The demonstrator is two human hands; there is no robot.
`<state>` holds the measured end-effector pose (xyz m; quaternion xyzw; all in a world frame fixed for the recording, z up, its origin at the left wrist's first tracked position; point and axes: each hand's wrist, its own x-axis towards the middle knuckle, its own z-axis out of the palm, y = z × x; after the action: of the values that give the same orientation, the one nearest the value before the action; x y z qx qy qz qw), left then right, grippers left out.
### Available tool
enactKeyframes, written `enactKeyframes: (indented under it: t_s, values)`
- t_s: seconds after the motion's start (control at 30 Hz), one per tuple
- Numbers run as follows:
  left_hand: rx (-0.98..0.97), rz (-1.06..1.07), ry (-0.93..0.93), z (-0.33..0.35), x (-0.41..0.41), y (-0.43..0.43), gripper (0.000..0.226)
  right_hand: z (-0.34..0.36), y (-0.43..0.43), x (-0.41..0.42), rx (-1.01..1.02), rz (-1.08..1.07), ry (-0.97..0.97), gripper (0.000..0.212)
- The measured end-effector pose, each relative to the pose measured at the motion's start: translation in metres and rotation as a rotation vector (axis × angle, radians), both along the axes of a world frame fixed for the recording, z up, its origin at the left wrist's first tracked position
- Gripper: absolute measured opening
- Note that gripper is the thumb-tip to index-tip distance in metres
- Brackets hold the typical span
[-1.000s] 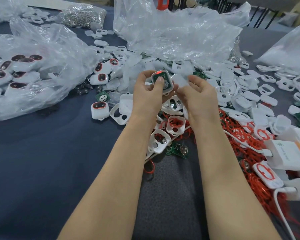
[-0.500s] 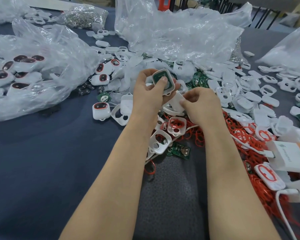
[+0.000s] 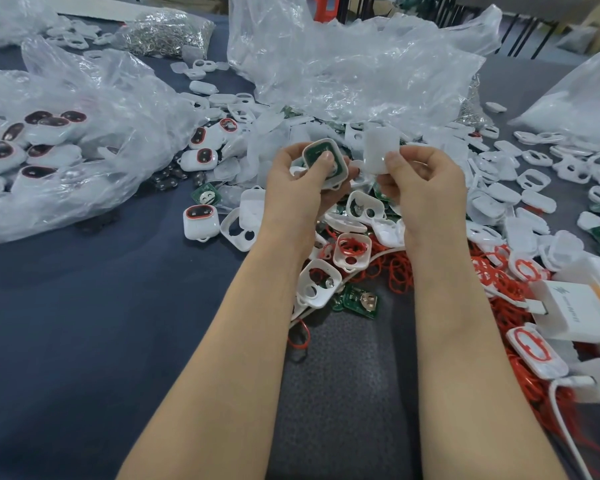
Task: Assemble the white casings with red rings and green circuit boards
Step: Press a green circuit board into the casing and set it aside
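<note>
On a dark worktop (image 3: 84, 323) heaped with plastic bags (image 3: 343, 64) and loose parts, the left hand (image 3: 298, 181) grips a white casing (image 3: 340, 169), thumb pressing on its green circuit board (image 3: 311, 154). The right hand (image 3: 426, 178), half a second ago down in the pile, now pinches a white cover (image 3: 378, 150) raised just beside the casing, so closing looks next. Spare red rings (image 3: 398, 271) lie below the hands.

No wording is legible. A white charger block (image 3: 584, 306) at the right edge of the table (image 3: 84, 323) bears a green logo (image 3: 564, 292) and grey print, both blurred.
</note>
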<state>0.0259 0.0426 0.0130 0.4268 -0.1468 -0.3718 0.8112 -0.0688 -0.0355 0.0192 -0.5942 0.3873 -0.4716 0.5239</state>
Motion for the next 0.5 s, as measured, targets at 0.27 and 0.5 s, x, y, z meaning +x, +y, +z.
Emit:
enactKeyframes:
  t_s: [0.27, 0.5]
  values:
    - [0.006, -0.021, 0.075, 0.0007, 0.0018, -0.002, 0.009, -0.0005, 0.0013, 0.0027, 0.037, 0.021, -0.052, 0.01]
    - [-0.012, -0.021, 0.078, -0.0007, 0.0028, -0.0022, 0.015, -0.0008, 0.0019, 0.0037, 0.039, 0.028, -0.067, 0.009]
